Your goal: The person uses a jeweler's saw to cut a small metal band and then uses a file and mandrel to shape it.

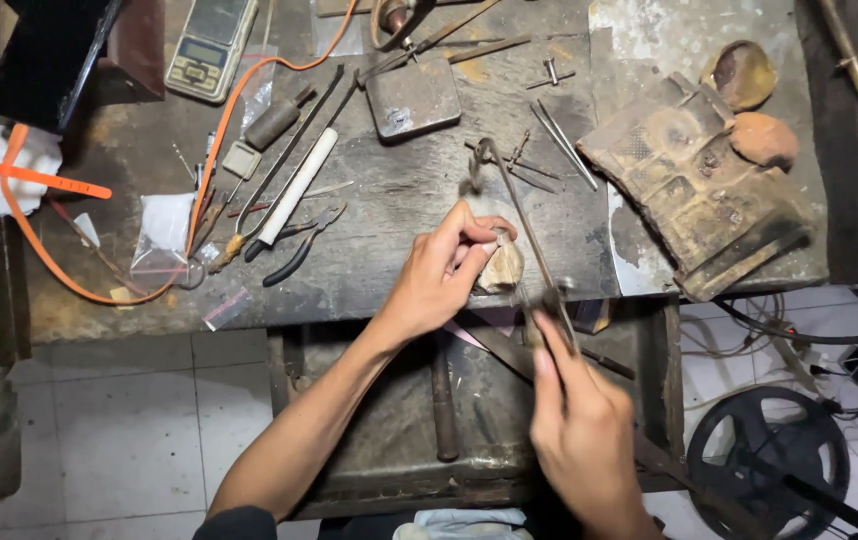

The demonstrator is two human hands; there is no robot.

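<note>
You are sitting at small metalwork or jewellery workshop bench. Scarred, stained wooden bench (429, 190) is showing burn marks. Pliers (301, 243), tweezers (559, 130), file (294, 185) and steel block (414, 95) are lying scattered. Pocket scale (211, 45) is resting at far edge. Charred soldering brick (694, 185) is sitting right. Orange hose (239, 100) is snaking across. Tiled floor (129, 420) is showing below.
</note>
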